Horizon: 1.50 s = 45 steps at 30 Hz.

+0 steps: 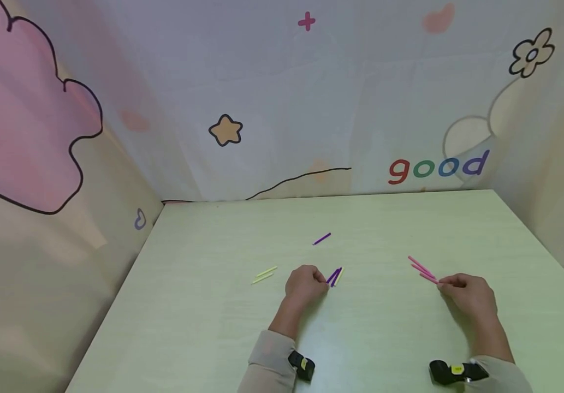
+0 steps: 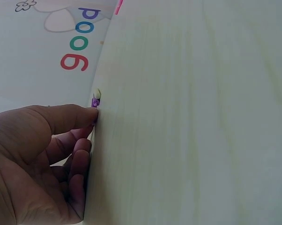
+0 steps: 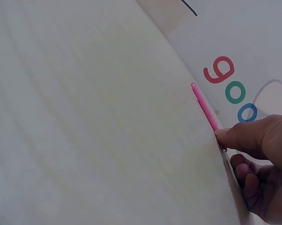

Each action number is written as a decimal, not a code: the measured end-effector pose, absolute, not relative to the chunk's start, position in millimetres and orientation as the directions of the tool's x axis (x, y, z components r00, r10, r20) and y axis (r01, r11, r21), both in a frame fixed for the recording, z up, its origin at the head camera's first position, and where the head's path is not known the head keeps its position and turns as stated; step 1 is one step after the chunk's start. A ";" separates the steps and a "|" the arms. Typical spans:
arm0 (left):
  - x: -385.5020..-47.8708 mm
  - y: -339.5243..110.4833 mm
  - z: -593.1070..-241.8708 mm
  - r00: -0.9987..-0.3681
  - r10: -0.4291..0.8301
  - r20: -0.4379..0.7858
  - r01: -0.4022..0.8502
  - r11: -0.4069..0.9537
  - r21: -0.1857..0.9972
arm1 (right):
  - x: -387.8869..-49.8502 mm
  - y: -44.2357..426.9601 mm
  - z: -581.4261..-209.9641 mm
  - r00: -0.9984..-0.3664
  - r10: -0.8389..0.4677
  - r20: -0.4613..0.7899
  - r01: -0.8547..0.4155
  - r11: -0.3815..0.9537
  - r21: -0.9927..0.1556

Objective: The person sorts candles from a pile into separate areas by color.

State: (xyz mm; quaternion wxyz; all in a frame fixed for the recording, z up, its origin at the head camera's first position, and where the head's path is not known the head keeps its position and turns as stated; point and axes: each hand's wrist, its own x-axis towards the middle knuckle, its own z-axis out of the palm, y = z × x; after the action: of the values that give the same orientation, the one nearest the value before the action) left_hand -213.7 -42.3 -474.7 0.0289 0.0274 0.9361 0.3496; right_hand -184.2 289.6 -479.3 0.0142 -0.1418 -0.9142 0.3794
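- Pinching at the near ends of the pink sticks (image 1: 423, 271), the right hand (image 1: 470, 295) works toward the desk's (image 1: 188, 327) right.
- The left hand (image 1: 304, 286) pinches at two purple sticks (image 1: 336, 277), a yellow stick (image 1: 339, 277) beside them.
- Colour grouping looks partly done: two pale sticks (image 1: 262, 279) lie left, a lone purple stick (image 1: 322, 239) farther back.
- Sticks: thin, straight; desk: faintly wood-grained.
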 end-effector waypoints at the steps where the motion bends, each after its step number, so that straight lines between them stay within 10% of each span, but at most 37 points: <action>1: -213.7 -42.6 -474.3 -0.997 0.071 -0.037 0.029 0.754 0.656 | -184.4 289.3 -479.3 -0.959 0.270 -0.081 0.248 0.672 -0.698; 45: -216.4 -42.2 -478.3 -0.996 0.085 -0.028 0.047 0.759 0.649 | -174.1 249.1 -457.9 -0.998 0.043 0.039 -0.001 0.660 -0.752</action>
State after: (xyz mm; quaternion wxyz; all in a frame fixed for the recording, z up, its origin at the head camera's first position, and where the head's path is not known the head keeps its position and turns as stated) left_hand -216.4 -42.2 -478.3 0.0279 0.0352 0.9375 0.3451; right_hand -174.1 249.1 -457.9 0.0269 -0.0117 -0.9106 0.4123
